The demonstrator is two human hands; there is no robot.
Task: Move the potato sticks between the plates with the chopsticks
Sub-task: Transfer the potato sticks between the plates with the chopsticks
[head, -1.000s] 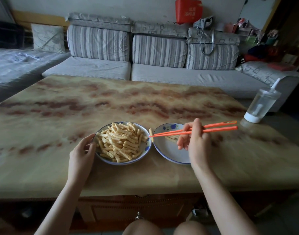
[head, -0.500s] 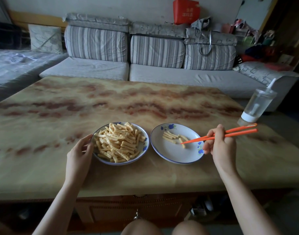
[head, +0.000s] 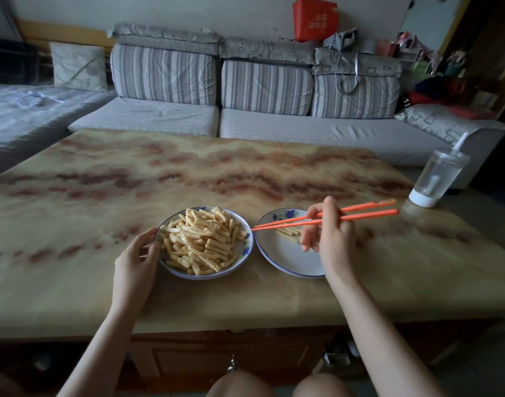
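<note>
Right hand [head: 328, 239] grips chopsticks [head: 279, 223] with tips at sparse plate [head: 282, 259] rim; your left hand [head: 136, 253] holds full plate [head: 243, 251] — bottle [head: 437, 179] stands right.

The surface [head: 131, 196] looked like polished marble-patterned stone, smooth and glossy. The heaped plate [head: 249, 239] and the sparse plate [head: 288, 259] at its three o'clock were shiny glazed ceramic. The chopsticks [head: 288, 223] seemed smooth orange plastic. The potato sticks [head: 202, 239] were dry and ridged. At two o'clock, a clear plastic bottle [head: 437, 179]; at twelve, striped cloth cushions [head: 162, 74].

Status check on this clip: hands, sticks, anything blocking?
Left hand holds rim of full plate. Right hand grips chopsticks, tips empty between the plates. Few potato sticks on right plate. Path clear.
</note>
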